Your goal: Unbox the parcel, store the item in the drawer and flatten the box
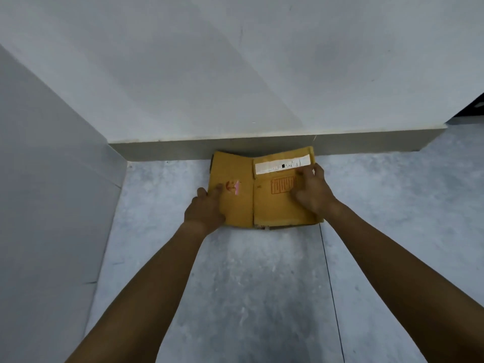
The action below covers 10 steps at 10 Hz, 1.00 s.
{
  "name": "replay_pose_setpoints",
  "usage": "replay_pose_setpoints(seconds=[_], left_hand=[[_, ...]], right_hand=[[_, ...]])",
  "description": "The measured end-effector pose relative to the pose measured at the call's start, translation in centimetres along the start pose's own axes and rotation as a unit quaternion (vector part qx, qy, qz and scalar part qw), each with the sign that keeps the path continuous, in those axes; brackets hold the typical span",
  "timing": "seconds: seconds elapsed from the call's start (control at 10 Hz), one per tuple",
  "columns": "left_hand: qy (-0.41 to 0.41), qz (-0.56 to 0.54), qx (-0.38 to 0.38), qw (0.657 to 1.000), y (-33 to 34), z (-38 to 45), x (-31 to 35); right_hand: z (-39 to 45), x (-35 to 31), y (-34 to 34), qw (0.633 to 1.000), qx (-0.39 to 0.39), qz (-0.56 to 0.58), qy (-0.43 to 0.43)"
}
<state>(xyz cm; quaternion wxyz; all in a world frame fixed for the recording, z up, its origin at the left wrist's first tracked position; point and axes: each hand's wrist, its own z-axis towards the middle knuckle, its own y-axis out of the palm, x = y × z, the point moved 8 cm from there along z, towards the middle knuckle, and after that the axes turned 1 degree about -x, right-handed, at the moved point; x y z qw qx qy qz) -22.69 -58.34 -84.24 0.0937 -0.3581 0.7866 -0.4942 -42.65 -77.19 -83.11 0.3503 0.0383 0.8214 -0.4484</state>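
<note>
Against the skirting board [262,146], your left hand [205,210] and right hand [313,191] press open-palmed on the flattened cardboard box [262,203].

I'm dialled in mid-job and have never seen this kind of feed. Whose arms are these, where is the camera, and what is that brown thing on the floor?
There is no machine here: a person wears one wide-angle camera on the head, looking forward and down, so the arms are that person's own. The brown thing is a cardboard box, already collapsed flat on the grey floor with its far edge at the foot of the white wall. A white label is stuck on its far right part. The left hand and right hand both press down on the box. No drawer or unpacked item shows.
</note>
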Motion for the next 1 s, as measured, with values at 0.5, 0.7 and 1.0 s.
replay_pose_setpoints(seconds=[0.5,0.7,1.0], left_hand=[[0.015,0.136,-0.038,0.990,5.9,2.9,-0.7],[0.025,0.112,-0.039,0.993,6.1,2.7,-0.7],[0.030,0.085,-0.005,0.996,-0.3,-2.3,0.0]], right_hand=[[2.0,3.8,4.3,0.959,-0.077,-0.272,0.015],[2.1,3.7,4.6,0.959,-0.086,-0.269,0.026],[-1.7,-1.1,-0.5,0.957,-0.077,-0.278,-0.003]])
